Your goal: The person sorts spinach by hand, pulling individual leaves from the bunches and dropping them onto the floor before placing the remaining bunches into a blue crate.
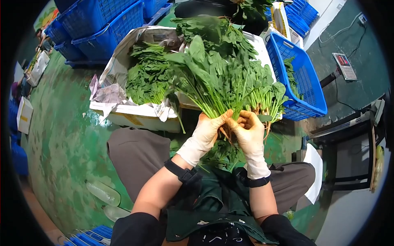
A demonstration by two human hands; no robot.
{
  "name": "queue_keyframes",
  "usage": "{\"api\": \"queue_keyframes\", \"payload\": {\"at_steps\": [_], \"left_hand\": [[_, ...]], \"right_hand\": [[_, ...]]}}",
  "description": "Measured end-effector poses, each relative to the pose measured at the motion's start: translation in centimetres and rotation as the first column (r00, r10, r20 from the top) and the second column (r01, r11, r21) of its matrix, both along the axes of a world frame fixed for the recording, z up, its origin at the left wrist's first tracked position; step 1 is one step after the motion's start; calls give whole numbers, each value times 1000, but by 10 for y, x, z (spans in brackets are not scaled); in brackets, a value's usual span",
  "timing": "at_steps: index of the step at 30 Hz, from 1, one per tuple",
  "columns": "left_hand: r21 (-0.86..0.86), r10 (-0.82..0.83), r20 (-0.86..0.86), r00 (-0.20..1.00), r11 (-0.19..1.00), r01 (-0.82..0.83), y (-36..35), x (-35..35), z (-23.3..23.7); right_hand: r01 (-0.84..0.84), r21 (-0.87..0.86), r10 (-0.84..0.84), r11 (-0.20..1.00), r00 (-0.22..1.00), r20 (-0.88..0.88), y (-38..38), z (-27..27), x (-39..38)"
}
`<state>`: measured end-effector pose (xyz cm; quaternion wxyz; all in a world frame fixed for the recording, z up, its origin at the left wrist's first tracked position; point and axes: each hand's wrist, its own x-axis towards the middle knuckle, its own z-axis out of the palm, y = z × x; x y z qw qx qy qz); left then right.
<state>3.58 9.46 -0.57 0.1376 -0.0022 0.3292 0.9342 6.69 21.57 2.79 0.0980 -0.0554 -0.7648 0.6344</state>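
Observation:
My left hand (206,133), in a whitish glove, is closed around the stems of a bunch of spinach (207,86). The leaves fan upward and away from me, and reddish roots hang below my fingers. My right hand (250,137), also gloved, meets the left at the stem bases with its fingers curled and pinched on the same bunch. Beyond the hands, more spinach (150,80) lies neatly in a white foam box (127,111) lined with paper. Loose spinach with roots (266,96) is heaped at the right, partly behind the held bunch.
Stacked blue crates (96,39) stand at the back left. A blue basket (314,96) with some greens sits at the right, near a scale display (344,67). Plastic bottles (102,192) lie on the green floor at left. Fallen leaves (223,156) are between my knees.

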Motion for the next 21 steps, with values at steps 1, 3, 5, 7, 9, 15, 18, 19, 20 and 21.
{"api": "queue_keyframes", "payload": {"at_steps": [1,3,5,7,9,15,18,19,20,21], "left_hand": [[-2,-3,-18,1000,1000,3,-1,-1,-2],[-23,-67,-51,996,998,66,-8,-2,-3],[16,-59,-24,998,998,60,-7,-1,2],[55,-43,36,998,998,41,-6,-2,2],[52,-25,64,998,998,22,-6,-3,-3],[78,-158,15,987,985,157,-6,-4,-10],[70,-179,21,984,982,177,-3,-2,-5],[28,-115,5,993,993,114,-1,-3,-10],[-13,-54,-12,998,998,54,0,-2,-9],[-23,-59,21,998,998,59,0,-1,-6]], "right_hand": [[20,-90,-16,996,999,45,1,2,-1],[35,-207,-6,978,991,136,8,1,-5],[33,-415,25,909,991,135,13,-9,-8],[91,-668,43,738,982,182,17,-14,-10],[38,-761,124,648,980,155,22,-16,-9],[-65,-846,363,529,919,156,17,-15,1],[-38,-436,172,899,947,272,9,-8,9],[-21,-277,64,961,987,149,6,-11,9],[27,-115,-27,993,1000,7,4,-15,10],[80,-38,-80,996,997,-19,3,-15,10]]}}
